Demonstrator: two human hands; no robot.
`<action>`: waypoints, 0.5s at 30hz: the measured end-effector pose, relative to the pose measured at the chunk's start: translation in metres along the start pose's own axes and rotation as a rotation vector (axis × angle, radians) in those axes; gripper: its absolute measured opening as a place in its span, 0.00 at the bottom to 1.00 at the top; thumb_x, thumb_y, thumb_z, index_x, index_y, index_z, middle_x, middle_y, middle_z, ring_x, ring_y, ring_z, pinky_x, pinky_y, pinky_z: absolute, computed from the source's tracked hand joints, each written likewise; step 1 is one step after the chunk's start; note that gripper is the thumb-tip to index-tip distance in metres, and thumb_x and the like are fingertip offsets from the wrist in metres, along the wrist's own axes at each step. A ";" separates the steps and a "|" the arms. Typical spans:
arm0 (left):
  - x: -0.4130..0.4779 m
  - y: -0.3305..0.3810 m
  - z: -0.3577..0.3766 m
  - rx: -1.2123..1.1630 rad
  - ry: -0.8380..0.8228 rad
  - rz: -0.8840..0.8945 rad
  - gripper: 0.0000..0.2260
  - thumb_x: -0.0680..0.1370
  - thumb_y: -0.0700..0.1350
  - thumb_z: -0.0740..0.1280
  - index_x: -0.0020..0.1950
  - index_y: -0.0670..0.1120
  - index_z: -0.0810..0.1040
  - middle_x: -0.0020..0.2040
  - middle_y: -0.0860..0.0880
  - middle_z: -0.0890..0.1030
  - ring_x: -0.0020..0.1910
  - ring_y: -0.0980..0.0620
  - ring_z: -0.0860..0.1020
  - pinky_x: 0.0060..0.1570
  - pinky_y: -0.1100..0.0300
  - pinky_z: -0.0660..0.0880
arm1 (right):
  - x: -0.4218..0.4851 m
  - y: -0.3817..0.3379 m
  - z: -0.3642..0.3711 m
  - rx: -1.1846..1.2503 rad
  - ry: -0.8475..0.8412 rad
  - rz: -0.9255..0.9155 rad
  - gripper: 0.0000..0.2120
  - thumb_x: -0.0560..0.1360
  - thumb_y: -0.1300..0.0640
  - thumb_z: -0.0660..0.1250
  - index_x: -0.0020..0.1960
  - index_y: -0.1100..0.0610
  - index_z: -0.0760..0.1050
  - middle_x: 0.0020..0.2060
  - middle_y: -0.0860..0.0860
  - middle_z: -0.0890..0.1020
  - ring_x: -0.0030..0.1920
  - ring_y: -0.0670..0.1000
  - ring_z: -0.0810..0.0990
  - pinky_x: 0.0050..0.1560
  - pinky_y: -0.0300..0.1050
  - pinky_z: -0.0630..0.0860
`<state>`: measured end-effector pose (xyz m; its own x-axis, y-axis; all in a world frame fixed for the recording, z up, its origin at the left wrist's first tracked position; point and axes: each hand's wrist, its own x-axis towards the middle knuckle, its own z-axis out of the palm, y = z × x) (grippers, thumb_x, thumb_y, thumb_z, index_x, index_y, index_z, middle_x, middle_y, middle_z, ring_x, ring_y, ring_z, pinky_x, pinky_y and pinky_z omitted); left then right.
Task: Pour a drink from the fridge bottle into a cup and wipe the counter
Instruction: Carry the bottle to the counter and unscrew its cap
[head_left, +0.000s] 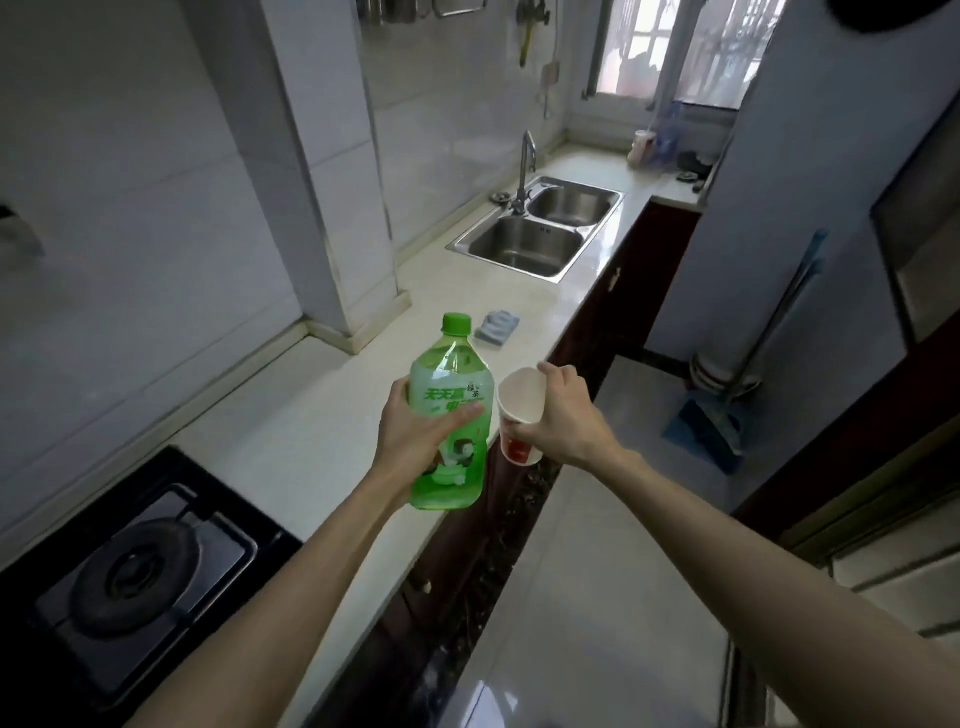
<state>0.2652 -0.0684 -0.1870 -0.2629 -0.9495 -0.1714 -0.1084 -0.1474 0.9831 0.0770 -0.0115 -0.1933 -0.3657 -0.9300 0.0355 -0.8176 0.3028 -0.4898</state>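
Observation:
A green plastic bottle (451, 395) with a green cap on, upright, is held around its middle by my left hand (415, 441) above the counter's front edge. Right beside it, my right hand (569, 415) grips a white paper cup (519, 410) with a red mark, tilted so its empty mouth faces me. The cup and the bottle are almost touching. A folded blue-grey cloth (497, 326) lies on the pale counter (322, 431) beyond the bottle.
A double steel sink (540, 228) with a tap sits farther along the counter. A black gas hob (135, 571) is at the near left. A white pillar (343, 260) juts onto the counter. A mop and a blue dustpan (711, 426) stand on the floor at right.

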 end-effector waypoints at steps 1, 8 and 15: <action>0.002 0.003 0.009 -0.013 0.020 -0.002 0.30 0.65 0.45 0.82 0.63 0.46 0.72 0.53 0.48 0.83 0.47 0.52 0.84 0.38 0.58 0.81 | 0.006 0.006 -0.007 -0.011 -0.013 -0.022 0.46 0.70 0.40 0.72 0.77 0.59 0.54 0.67 0.55 0.64 0.68 0.55 0.65 0.63 0.55 0.73; 0.018 0.029 0.030 -0.014 0.171 0.028 0.30 0.65 0.45 0.82 0.62 0.46 0.73 0.52 0.48 0.84 0.47 0.50 0.85 0.39 0.57 0.81 | 0.056 0.026 -0.037 -0.014 -0.085 -0.139 0.44 0.70 0.42 0.72 0.76 0.59 0.55 0.67 0.56 0.65 0.67 0.57 0.65 0.64 0.54 0.71; 0.041 0.043 0.023 -0.015 0.294 0.063 0.29 0.66 0.45 0.82 0.62 0.46 0.72 0.53 0.48 0.83 0.49 0.50 0.84 0.42 0.56 0.81 | 0.104 0.015 -0.028 0.024 -0.146 -0.241 0.44 0.69 0.43 0.73 0.75 0.57 0.55 0.69 0.56 0.64 0.68 0.58 0.64 0.64 0.56 0.71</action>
<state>0.2275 -0.1073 -0.1533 0.0205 -0.9961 -0.0863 -0.0859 -0.0877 0.9924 0.0143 -0.0977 -0.1727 -0.0925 -0.9953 0.0285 -0.8617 0.0657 -0.5032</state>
